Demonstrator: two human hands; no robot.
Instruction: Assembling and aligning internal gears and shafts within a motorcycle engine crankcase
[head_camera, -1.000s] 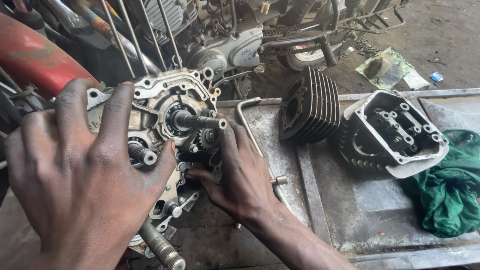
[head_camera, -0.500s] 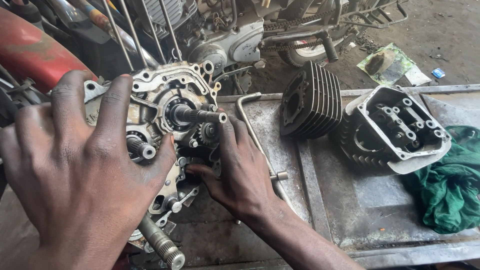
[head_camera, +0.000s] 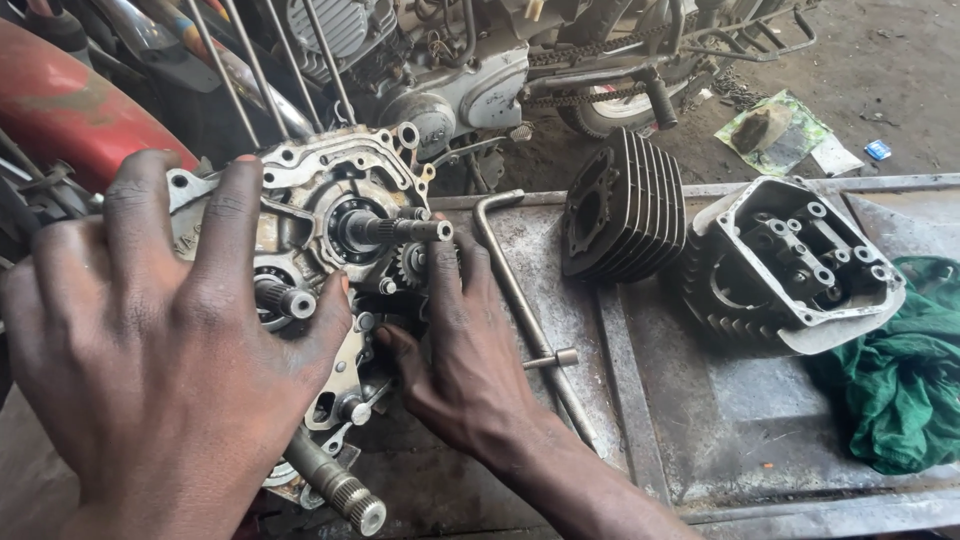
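An oily engine crankcase (head_camera: 330, 190) stands open on the bench's left end, with a splined shaft (head_camera: 400, 231) sticking out of its middle and a small toothed gear (head_camera: 408, 266) just below. My left hand (head_camera: 170, 340) lies spread over the case's left half, thumb beside a short stub shaft (head_camera: 287, 299). My right hand (head_camera: 462, 350) holds the case's right side, fingers up along the edge beside the small gear, thumb tucked inside. A longer splined shaft (head_camera: 335, 487) juts out at the bottom.
On the metal tray (head_camera: 720, 440) stand a finned black cylinder (head_camera: 625, 215) and a cylinder head (head_camera: 790, 265). A T-handle wrench (head_camera: 525, 300) lies beside my right hand. A green rag (head_camera: 915, 370) sits at the right. A motorcycle (head_camera: 450, 70) and a red tank (head_camera: 70, 110) are behind.
Both hands stay on the crankcase. My right fingers have crept slightly higher toward the small gear; the view has shifted a little.
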